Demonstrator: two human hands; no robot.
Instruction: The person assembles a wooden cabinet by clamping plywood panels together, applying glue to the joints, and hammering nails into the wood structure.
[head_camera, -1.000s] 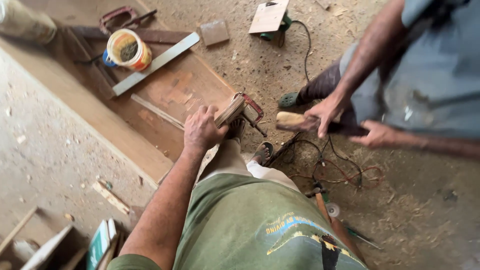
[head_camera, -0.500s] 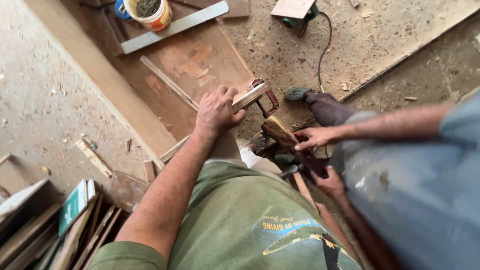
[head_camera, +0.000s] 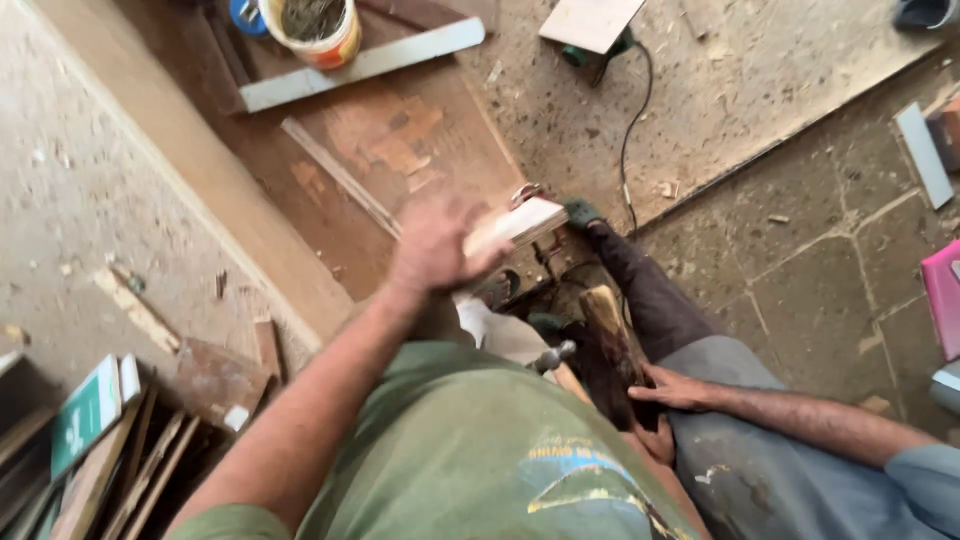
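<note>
The left hand (head_camera: 435, 245) has been lifted slightly, arm outstretched, blurred, clasped on one pale wood block (head_camera: 520, 222); the right hand is unseen.

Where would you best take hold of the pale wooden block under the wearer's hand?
Probably the wooden block by its free right end, pinching the long sides from above: the left hand covers its near end, and that far end sticks out clear.

A pale, flat wooden block (head_camera: 515, 225) juts out to the right from the blurred left hand (head_camera: 435, 245) that grips its near end, tilted slightly upward above the reddish board (head_camera: 400, 140).
</note>
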